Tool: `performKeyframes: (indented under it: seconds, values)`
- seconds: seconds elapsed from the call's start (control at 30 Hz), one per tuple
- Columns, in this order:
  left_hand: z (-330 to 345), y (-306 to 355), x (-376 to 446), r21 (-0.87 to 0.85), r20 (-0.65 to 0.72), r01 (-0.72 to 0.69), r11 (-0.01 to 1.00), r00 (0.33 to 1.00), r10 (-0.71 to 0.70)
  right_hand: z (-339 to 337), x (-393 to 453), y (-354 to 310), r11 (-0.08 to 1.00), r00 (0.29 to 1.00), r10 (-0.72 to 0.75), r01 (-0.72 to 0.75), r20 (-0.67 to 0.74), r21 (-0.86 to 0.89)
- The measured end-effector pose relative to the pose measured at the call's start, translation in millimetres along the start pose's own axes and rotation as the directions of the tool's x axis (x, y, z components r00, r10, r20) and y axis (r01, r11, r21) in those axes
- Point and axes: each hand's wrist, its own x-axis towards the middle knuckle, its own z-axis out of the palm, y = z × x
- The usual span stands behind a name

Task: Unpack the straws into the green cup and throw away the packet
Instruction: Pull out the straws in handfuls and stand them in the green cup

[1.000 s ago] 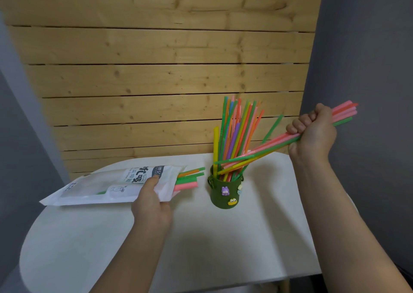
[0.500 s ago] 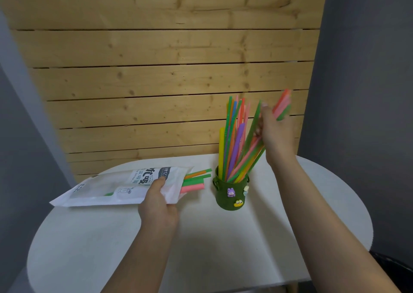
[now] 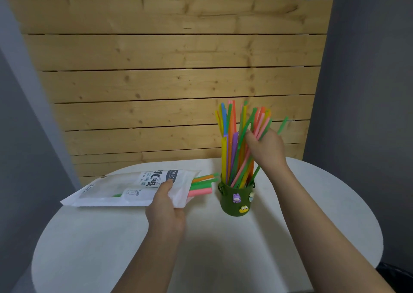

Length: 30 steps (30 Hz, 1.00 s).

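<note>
Head view: a wall of pale wooden planks (image 3: 174, 80) fills the far side, with grey walls to either side of it. In front of it lies the rounded white surface (image 3: 223, 252), and both of the person's forearms reach over it from the near edge. The white packet (image 3: 125, 189) lies across the left part of the surface with its open end pointing right toward the cup; black printed characters show on its face. The left hand (image 3: 166, 210) is clamped on that open end, thumb on top of the packet. A few straw ends (image 3: 202, 185), orange, green and pink, stick out of the opening, just beside the cup. The green cup (image 3: 237, 200) stands upright right of the packet, with small cartoon figures stuck on its side. It holds a tall bunch of coloured straws (image 3: 232, 149), yellow, orange, purple, green, pink and blue, mostly upright and fanning a little to the right. The right hand (image 3: 267, 149) is closed around the right part of that bunch, above the cup's rim, fingers wrapped on several pink and green straws.
</note>
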Motion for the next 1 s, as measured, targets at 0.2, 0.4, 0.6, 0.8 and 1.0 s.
performKeyframes:
  seconds: [0.2,0.4,0.6,0.8,1.0]
  values:
    - [1,1,-1,-0.01,0.012,0.002,1.0,1.0,-0.002,-3,-1,5,1.0,0.991,0.013,-0.013,-0.135,0.001]
    - [0,2,-4,-0.018,0.004,0.0,1.0,1.0,0.0,-5,-12,15,0.991,0.995,0.092,-0.087,-0.042,0.102]
    - [1,3,-5,-0.033,0.006,0.008,0.999,1.0,-0.008,-10,-30,19,0.981,0.998,0.056,-0.051,-0.024,0.188]
    - [2,2,-7,-0.027,0.014,0.012,1.0,1.0,-0.012,-22,-43,24,0.989,0.997,0.037,-0.026,-0.073,0.148]
    - [0,3,-7,0.013,0.016,0.011,1.0,1.0,-0.011,-37,-48,19,0.989,0.965,0.063,-0.027,-0.253,0.144]
